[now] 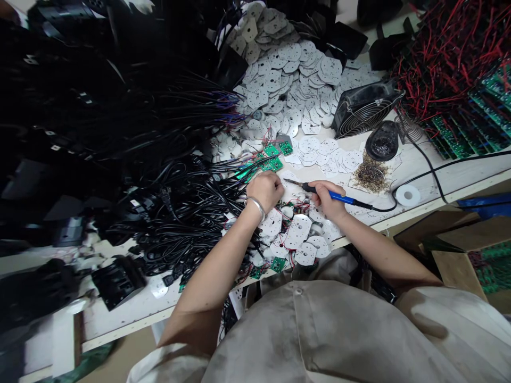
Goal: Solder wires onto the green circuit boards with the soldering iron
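Note:
My right hand [326, 199] grips a blue soldering iron [342, 198], its tip pointing left toward my left hand [263, 190]. That left hand is closed, the fingers pinched together; what lies in them is too small to make out. The iron's tip is close beside those fingers; I cannot tell whether it touches anything. Small green circuit boards [272, 162] with thin wires lie just beyond the left hand. White perforated plates [298, 230] and red wires lie between my wrists, near the table edge. A bundle of black cables [187, 213] spreads to the left.
White plates [275, 80] are heaped at the back. A black fan [363, 109] stands right of them, near a dark dish [382, 141], brown granules [370, 175] and a white roll [408, 195]. Red-wired green boards [459, 127] fill the far right. An open carton [459, 266] sits below.

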A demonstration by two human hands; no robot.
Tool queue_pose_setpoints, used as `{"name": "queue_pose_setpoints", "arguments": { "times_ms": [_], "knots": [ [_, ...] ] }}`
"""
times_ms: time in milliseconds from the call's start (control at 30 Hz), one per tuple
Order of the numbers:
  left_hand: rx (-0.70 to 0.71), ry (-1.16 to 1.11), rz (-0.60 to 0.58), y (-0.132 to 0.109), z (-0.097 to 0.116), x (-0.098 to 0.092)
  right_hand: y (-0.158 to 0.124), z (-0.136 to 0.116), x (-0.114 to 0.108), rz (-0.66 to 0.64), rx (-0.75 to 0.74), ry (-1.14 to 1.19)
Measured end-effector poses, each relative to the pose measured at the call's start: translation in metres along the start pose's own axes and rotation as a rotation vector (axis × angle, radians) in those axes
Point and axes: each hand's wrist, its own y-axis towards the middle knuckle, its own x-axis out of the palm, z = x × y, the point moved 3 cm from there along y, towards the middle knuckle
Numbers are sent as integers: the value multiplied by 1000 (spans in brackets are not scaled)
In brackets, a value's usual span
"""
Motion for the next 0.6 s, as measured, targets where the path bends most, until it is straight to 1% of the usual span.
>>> {"name": "queue_pose_setpoints", "arguments": {
  "times_ms": [67,133,200,300,367,433,500,533,600],
  "knots": [
    [-2,4,-11,1,0,0,0,1,-1,37,-25,32],
    [-6,12,-23,2,1,1,1,0,-1,67,-88,17],
    [-18,33,-37,3,2,2,0,-1,-1,66,-164,-33],
    [-44,71,-106,-1,8,0,-3,-6,2,-10,-315,-166],
    [-48,68,-190,-5,13,0,-6,-4,2,-63,-404,-274],
    [-67,86,-184,-6,15,-1,-4,6,2,-124,-442,-333],
    [-66,99,-169,-4,14,-2,0,21,3,-197,-448,-377],
    [-65,105,-163,-4,13,-2,3,28,4,-204,-438,-393],
    [-60,112,-158,-4,13,-2,6,39,4,-250,-390,-415]
  ]
}}
